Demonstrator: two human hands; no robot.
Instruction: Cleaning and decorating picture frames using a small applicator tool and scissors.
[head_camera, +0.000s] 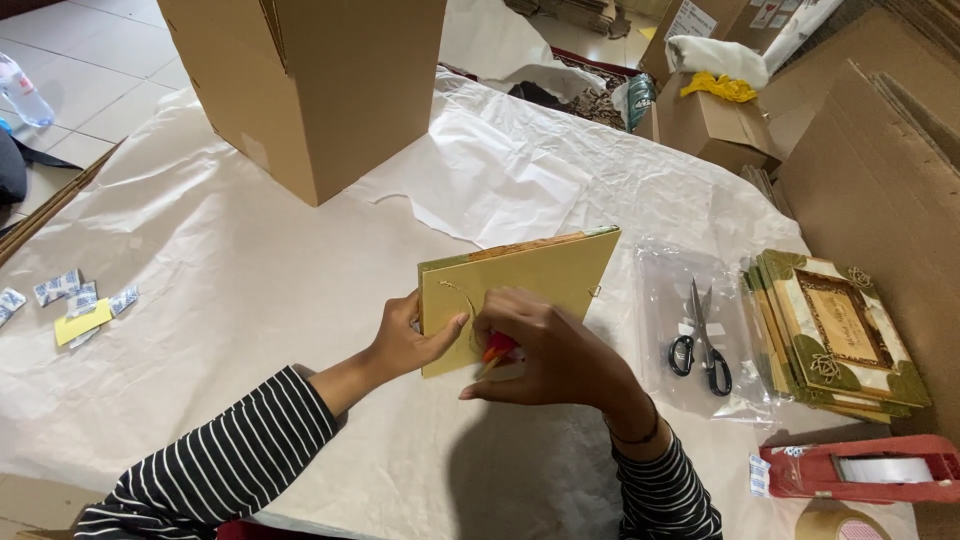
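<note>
1. Nearest to us, our right hand is curled almost closed around a small red-and-orange tool, pinching it in the fingertips and pressing its tip against the back of a flat yellow rectangular board with a thin wire hanger.
2. Our left hand grips that yellow board at its left edge, thumb laid across the face and fingers wrapped behind, holding it tilted up off the white paper sheet covering the table.
3. Just right of the board, black-handled scissors lie on a clear plastic bag.
4. Beside the bag sits a stack of green-and-gold decorated frames, touching the bag's right edge.
5. At the lower right corner rests a red tape dispenser.
6. On the left, well apart from the hands, small white sachets and a yellow note lie scattered.
7. Farther back stands a tall open brown cardboard box.
8. Farthest right, a smaller cardboard box holding a yellow cloth sits at the table's far edge.
</note>
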